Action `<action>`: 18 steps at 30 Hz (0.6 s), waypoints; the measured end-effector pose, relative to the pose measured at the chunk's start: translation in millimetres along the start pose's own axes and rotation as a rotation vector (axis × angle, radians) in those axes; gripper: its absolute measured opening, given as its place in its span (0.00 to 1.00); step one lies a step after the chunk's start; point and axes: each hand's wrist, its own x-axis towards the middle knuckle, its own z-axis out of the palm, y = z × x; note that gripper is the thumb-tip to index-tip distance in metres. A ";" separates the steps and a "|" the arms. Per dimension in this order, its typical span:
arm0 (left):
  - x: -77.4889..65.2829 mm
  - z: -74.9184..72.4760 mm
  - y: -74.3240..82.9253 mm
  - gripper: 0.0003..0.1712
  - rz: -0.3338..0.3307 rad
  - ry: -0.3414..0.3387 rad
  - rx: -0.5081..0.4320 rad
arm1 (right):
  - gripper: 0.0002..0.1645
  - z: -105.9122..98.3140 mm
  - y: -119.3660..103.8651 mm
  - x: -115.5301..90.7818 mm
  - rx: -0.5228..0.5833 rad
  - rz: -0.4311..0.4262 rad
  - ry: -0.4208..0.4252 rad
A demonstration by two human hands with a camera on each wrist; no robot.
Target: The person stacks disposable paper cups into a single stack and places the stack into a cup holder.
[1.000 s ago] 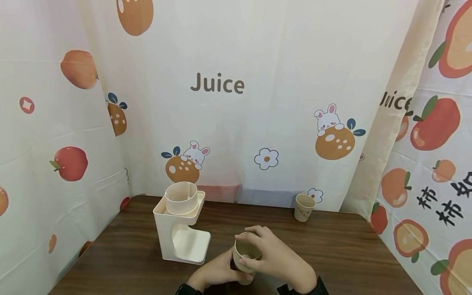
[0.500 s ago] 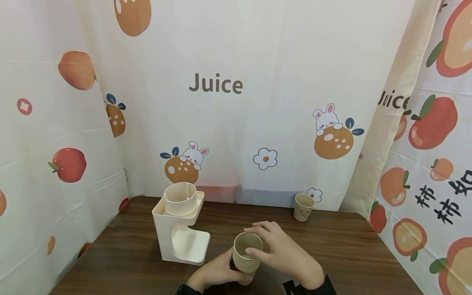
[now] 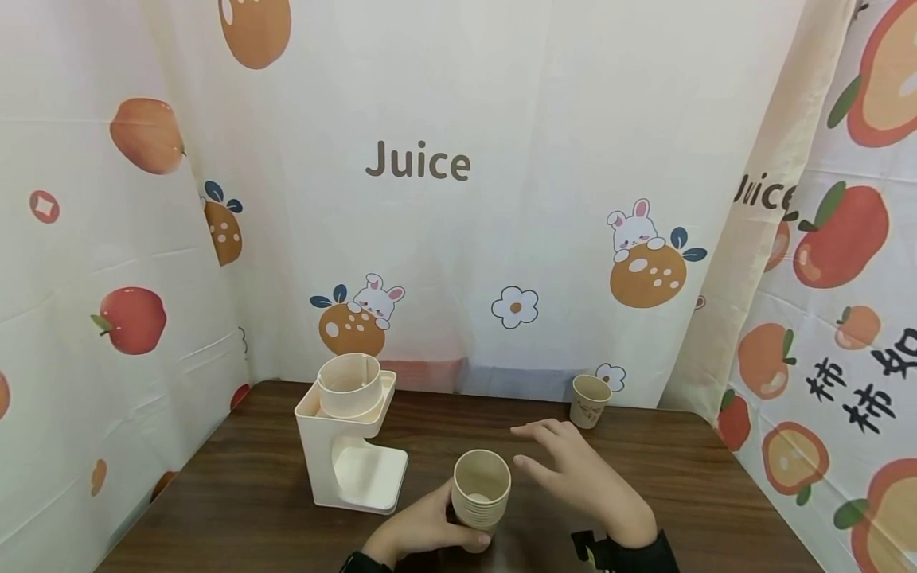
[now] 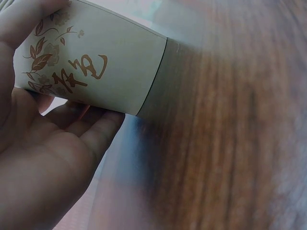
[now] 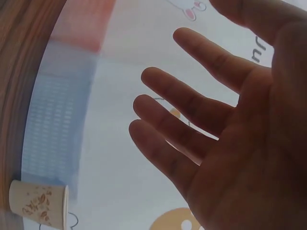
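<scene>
A stack of nested paper cups [image 3: 481, 487] stands near the front of the table, mouth up. My left hand [image 3: 424, 524] grips it low, with the fingers wrapped round its side. In the left wrist view the lowest cup [image 4: 103, 62] shows a brown flower print and writing, the thumb on one side and fingers on the other. My right hand [image 3: 583, 481] hovers to the right of the stack, holding nothing. Its fingers are spread and nearly straight in the right wrist view. A single paper cup [image 3: 590, 402] stands at the back right, beyond the right hand.
To the left of the stack is a white, C-shaped stand [image 3: 344, 446] with a round, cup-like part [image 3: 351, 386] on top. The dark wooden table [image 3: 236, 477] ends at a printed cloth backdrop [image 3: 430, 263], with more cloth at both sides.
My right hand has let go of the cup stack's rim and moved away to the right, its fingers opening. The left hand and the stack stay in place.
</scene>
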 end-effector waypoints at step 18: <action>0.7 0.6 -1.9 0.39 0.012 0.014 0.016 | 0.19 2.1 27.1 -0.2 0.009 0.148 0.003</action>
